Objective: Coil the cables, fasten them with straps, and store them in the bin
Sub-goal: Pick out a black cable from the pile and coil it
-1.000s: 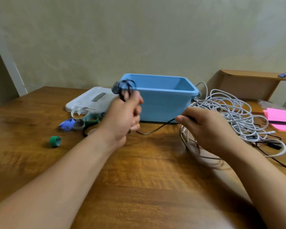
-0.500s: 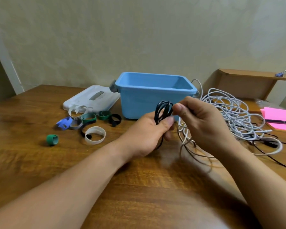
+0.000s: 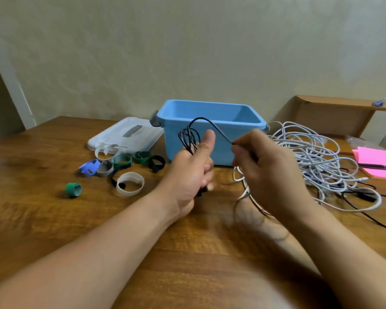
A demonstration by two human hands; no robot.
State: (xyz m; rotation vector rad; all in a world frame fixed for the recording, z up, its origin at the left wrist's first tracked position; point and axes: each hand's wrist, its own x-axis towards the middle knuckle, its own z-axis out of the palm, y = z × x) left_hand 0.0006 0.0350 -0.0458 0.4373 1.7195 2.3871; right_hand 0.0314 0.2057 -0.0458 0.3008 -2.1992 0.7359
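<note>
My left hand (image 3: pixel 191 175) is closed around a small coil of thin black cable (image 3: pixel 188 137), thumb up, in front of the blue bin (image 3: pixel 212 130). My right hand (image 3: pixel 270 172) pinches the same black cable's loose run just right of the coil; the cable arcs from the coil over to its fingertips. A big tangle of white cables (image 3: pixel 316 159) with some black ones lies on the table to the right of the bin. Several straps lie loose at the left: a white ring (image 3: pixel 130 184), a green roll (image 3: pixel 73 189), green, grey, blue and black loops (image 3: pixel 120 161).
The bin's white lid (image 3: pixel 125 134) lies flat left of the bin. Pink paper with a pen (image 3: pixel 379 161) lies at the far right. A cardboard box (image 3: pixel 334 114) stands behind the cables. The wooden table (image 3: pixel 42 219) runs to a wall at the back.
My hands came together in front of the bin, then parted a little. The left hand turned thumb up with the coil, and the right hand drew a loop of black cable to the right.
</note>
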